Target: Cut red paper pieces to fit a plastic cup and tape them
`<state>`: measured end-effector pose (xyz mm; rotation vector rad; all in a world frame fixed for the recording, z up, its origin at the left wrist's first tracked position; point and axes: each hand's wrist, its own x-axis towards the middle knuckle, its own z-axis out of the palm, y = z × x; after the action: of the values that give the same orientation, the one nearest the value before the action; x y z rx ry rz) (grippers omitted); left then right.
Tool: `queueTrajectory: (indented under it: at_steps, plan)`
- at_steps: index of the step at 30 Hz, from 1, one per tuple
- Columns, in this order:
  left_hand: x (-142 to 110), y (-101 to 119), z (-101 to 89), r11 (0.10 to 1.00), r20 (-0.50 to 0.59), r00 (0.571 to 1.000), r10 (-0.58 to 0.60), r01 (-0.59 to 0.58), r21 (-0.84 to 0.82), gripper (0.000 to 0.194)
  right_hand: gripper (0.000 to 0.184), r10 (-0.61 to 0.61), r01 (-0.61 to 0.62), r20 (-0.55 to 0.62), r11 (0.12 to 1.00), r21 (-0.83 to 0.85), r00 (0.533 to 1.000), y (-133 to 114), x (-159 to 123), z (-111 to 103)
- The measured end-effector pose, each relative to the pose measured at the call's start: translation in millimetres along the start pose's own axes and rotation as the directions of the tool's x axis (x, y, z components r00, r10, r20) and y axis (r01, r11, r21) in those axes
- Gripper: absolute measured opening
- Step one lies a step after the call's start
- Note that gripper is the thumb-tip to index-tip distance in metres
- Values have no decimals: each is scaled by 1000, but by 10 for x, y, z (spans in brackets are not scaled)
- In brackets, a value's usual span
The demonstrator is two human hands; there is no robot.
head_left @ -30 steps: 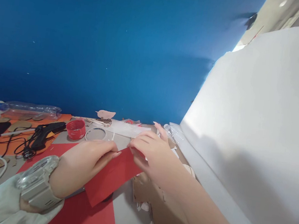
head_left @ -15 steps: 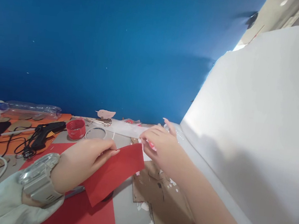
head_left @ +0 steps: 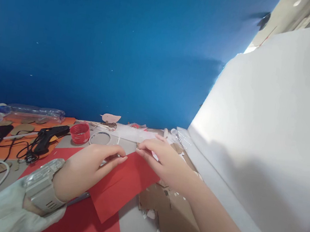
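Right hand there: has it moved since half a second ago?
Yes. Judged against the pink cutout by the blue wall, the right hand has shifted left, nearer the left hand.

My left hand pinches while my right hand curves just beside it, nearer the tabletop's far edge.

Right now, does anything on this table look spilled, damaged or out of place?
Yes: small white scraps lie strewn on and beside the flat brown cardboard sheet, like uncleared litter. The thin black cord beside the black plastic glue gun bunches untidily.
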<state>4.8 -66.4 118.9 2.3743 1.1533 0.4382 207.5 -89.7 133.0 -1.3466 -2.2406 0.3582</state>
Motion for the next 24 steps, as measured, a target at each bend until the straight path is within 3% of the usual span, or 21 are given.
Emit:
queueTrajectory:
  at_steps: [5, 10, 15, 18, 21, 24]
  plan:
    - [1, -13, -45, 986, -15, 1000, -20, 18, -164, 29, 30, 131, -128, -7, 973, 192, 991, 73, 0, -48]
    - [32, -49, -108, 969, -82, 996, -39, 18, -248, 31, 31, 245, -239, 38, 885, 398, 969, 257, 14, -79]
    - [75, -116, -114, 936, -131, 987, -96, 45, -350, 29, 30, 354, -336, 36, 845, 417, 935, 359, 20, -87]
    - [136, -215, -95, 865, -158, 974, -161, 63, -498, 27, 31, 388, -360, 17, 837, 411, 921, 390, 29, -86]
    - [208, -337, -68, 738, -172, 942, -288, 103, -667, 27, 32, 414, -360, -50, 839, 409, 909, 452, 39, -88]
    - [246, -405, 8, 702, -279, 882, -380, 78, -707, 32, 34, 439, -350, -131, 836, 423, 889, 522, 42, -88]
